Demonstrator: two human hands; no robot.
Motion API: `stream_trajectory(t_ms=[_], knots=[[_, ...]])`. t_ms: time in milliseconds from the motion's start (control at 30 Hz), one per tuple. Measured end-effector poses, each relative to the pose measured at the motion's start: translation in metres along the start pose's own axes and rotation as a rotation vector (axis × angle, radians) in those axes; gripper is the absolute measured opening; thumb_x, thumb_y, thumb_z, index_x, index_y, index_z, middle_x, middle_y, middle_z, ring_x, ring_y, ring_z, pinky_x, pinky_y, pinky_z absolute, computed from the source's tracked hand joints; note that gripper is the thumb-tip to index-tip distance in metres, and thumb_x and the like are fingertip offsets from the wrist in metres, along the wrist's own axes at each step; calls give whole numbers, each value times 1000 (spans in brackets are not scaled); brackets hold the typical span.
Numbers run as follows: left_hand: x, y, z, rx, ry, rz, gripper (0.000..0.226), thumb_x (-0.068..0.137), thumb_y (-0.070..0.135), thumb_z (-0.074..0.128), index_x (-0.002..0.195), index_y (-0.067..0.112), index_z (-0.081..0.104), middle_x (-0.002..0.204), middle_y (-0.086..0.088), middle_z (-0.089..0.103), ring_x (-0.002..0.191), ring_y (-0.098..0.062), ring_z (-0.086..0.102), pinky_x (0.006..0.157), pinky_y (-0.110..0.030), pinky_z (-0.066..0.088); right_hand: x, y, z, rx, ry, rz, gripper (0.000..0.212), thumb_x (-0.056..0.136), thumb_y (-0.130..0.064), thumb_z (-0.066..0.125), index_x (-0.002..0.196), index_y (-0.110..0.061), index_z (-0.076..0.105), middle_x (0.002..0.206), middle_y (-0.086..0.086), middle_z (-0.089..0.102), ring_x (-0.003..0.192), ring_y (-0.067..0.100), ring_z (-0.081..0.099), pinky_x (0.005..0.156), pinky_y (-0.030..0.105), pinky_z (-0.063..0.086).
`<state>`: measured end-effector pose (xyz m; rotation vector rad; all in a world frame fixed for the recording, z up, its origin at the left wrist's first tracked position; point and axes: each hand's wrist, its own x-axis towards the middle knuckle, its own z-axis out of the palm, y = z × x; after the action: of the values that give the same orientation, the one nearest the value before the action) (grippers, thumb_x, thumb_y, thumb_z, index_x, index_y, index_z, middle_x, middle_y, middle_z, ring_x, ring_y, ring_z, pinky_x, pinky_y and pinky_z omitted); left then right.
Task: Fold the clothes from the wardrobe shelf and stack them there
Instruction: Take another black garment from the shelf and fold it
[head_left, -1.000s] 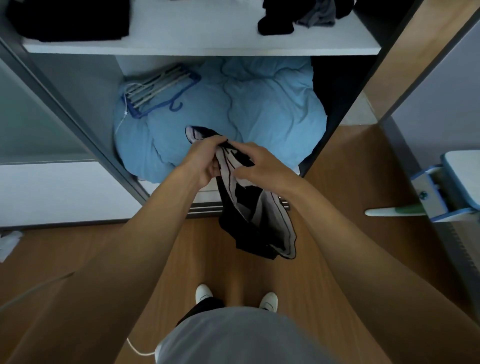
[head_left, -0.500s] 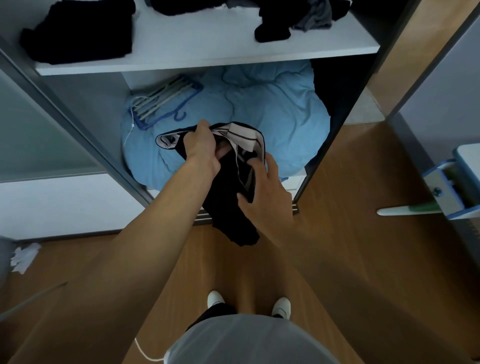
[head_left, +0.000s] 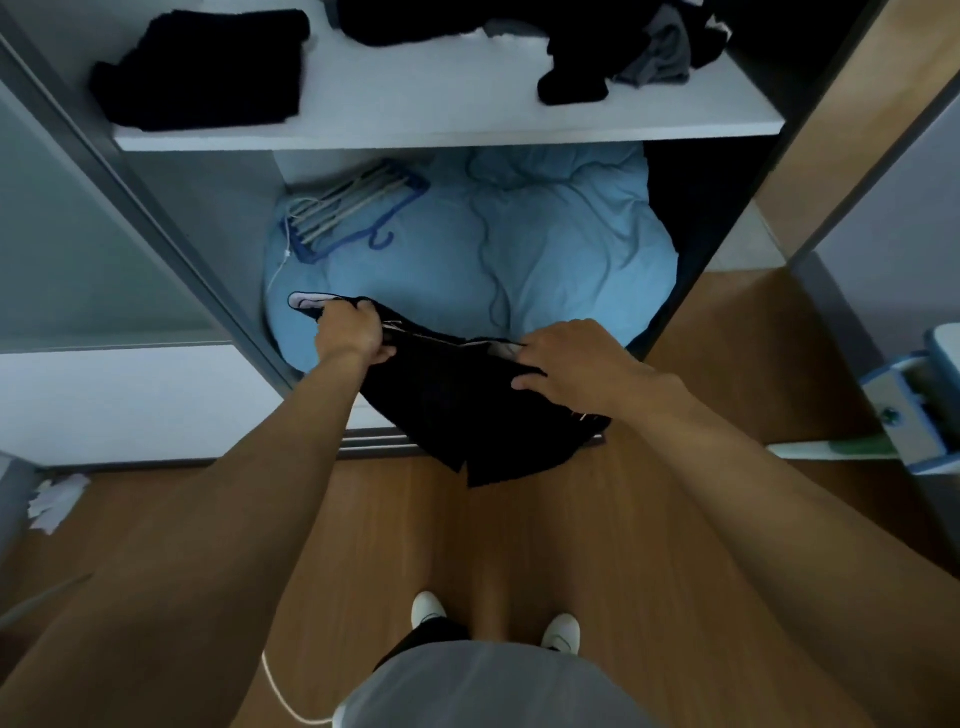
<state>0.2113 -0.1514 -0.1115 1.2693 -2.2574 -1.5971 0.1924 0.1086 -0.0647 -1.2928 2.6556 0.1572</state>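
A black garment with white trim hangs spread between my two hands in front of the wardrobe. My left hand grips its top edge on the left. Gripping the same edge on the right is my right hand. Above, the white wardrobe shelf carries a folded black garment at the left, another dark garment at the back, and a loose heap of black and grey clothes at the right.
Below the shelf lies a light blue duvet with a blue hanger rack on it. A sliding wardrobe door stands at the left. My white shoes are on the wooden floor. A blue and white object juts in at the right.
My hands have moved apart and pulled the bunched black garment out flat between them. The view has tilted up, showing more of the shelf.
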Motion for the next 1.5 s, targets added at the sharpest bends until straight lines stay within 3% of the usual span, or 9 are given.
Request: stream_trajectory(t_ms=[100, 233, 367, 600, 733, 1000, 1100, 1300, 1500], knots=[[8, -3, -1, -211, 74, -6, 13, 101, 6, 41, 105, 6, 54, 110, -19, 62, 83, -36, 65, 49, -35, 60, -3, 2, 4, 124, -72, -84, 33, 107, -25, 41, 135, -22, 58, 131, 2, 62, 114, 20, 57, 94, 38, 44], [13, -10, 0, -38, -64, 184, 26, 99, -7, 40, 111, 4, 60, 103, -21, 65, 75, -32, 65, 66, -36, 61, -7, 12, 2, 207, 51, 35, 65, 104, -20, 45, 158, -40, 16, 110, 1, 67, 93, 21, 62, 83, 36, 48], [-6, 13, 1, 337, -359, 548, 24, 93, -8, 49, 82, 11, 58, 76, -4, 56, 62, -5, 51, 50, -8, 38, 3, 19, -7, 105, 145, 83, 31, 102, -29, 53, 133, -29, 55, 111, 3, 69, 103, 26, 63, 83, 39, 44], [-43, 55, 13, 475, -743, 706, 31, 92, 17, 60, 61, 22, 61, 56, 13, 50, 53, -2, 46, 52, -17, 32, 12, 17, -29, 157, 281, -174, 21, 90, -24, 72, 110, -17, 76, 159, 5, 34, 144, 29, 29, 117, 47, 19], [-50, 64, 15, 490, -758, 779, 41, 92, 28, 66, 56, 13, 53, 53, 8, 43, 51, -7, 40, 51, -23, 29, 9, 16, -36, 80, 168, -95, 18, 96, -30, 63, 108, -17, 66, 136, 0, 54, 138, 21, 40, 122, 52, -6], [-53, 78, 7, 659, -820, 631, 47, 67, 74, 65, 86, 32, 69, 73, 20, 66, 65, 6, 59, 61, -12, 41, 3, 15, -36, 29, 180, 51, 28, 102, -38, 50, 109, -13, 56, 97, 5, 68, 93, 29, 62, 97, 39, 40], [-55, 75, 8, 772, -944, 588, 35, 73, 49, 81, 100, 35, 63, 92, 19, 70, 84, 3, 66, 73, -12, 49, 3, 18, -35, 24, 230, 76, 28, 102, -38, 49, 115, -15, 55, 98, 6, 69, 91, 31, 63, 75, 35, 37], [-68, 75, 34, 1071, -334, 909, 20, 84, 26, 59, 104, 21, 62, 97, 0, 64, 86, -22, 62, 65, -31, 38, 1, 25, -36, 100, 215, 109, 41, 99, -57, 47, 117, -21, 56, 75, -10, 45, 78, 17, 52, 73, 31, 27], [-56, 85, 20, 916, -294, 901, 20, 78, 20, 59, 60, 25, 53, 70, 5, 58, 70, -19, 60, 53, -27, 31, -13, 40, -33, 156, 170, 127, 45, 95, -44, 62, 135, -22, 56, 117, 0, 59, 112, 22, 51, 84, 33, 36]])
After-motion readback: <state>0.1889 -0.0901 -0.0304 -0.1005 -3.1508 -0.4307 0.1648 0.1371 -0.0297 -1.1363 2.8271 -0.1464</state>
